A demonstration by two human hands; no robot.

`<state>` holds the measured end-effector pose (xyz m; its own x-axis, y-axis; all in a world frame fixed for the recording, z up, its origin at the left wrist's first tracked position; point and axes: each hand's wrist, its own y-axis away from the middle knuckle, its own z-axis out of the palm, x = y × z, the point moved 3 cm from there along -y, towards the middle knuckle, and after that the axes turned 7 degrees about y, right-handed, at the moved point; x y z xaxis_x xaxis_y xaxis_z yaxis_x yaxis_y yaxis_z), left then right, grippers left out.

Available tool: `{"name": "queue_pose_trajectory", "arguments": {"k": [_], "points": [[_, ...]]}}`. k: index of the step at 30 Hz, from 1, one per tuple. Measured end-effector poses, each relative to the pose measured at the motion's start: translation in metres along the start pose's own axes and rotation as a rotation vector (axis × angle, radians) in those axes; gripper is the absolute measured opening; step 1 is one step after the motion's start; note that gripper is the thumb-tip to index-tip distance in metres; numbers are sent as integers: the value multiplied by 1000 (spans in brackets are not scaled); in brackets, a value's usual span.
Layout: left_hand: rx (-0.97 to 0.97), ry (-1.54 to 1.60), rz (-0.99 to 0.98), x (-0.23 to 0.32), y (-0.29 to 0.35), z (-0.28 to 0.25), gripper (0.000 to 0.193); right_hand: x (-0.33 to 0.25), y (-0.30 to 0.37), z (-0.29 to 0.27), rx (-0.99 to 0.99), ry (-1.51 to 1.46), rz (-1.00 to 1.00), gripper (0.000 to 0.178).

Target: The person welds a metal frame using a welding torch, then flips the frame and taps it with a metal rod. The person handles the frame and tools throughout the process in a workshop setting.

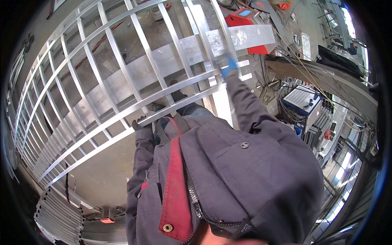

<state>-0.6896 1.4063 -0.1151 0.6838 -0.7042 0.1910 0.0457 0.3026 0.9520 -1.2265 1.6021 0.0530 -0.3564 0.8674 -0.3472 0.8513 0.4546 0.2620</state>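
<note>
I hold a long metal grille (102,81) in front of me, its silvery bars and rails running away to my left and bending with the lens. My left hand (139,122), in a dark glove, is curled around the nearest rail close to my chest, fingers wrapped over the top edge. My right hand (228,65), in a blue glove, reaches further out and is closed on the rails near the grille's right end, where the upright bars meet them. A broad flat metal plate (245,36) lies under the grille at that end, crossing beneath the bars. Beyond it stands a red machine (249,18) with a small screen. My dark jacket (228,171) with its red lining fills the lower part of the view. More grilles are stacked on the floor at lower left (57,216).
</note>
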Motion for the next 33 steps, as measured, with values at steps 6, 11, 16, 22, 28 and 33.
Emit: {"name": "queue_pose_trajectory", "arguments": {"k": [6,11,16,22,28,33], "points": [[-6,-44,32,6,-5,-6,36,175,-58,-78,120,-113,817,53],[70,-23,32,9,-5,-6,30,164,-65,-34,51,-11,832,53],[84,31,27,4,-2,-4,19,136,-84,-25,72,69,780,53],[158,11,70,3,0,-10,17,142,-85,-34,79,89,688,54],[61,22,108,5,-2,-20,22,165,-79,-39,66,132,560,54],[172,75,13,-11,9,1,23,167,-89,-40,73,119,501,55]]}}
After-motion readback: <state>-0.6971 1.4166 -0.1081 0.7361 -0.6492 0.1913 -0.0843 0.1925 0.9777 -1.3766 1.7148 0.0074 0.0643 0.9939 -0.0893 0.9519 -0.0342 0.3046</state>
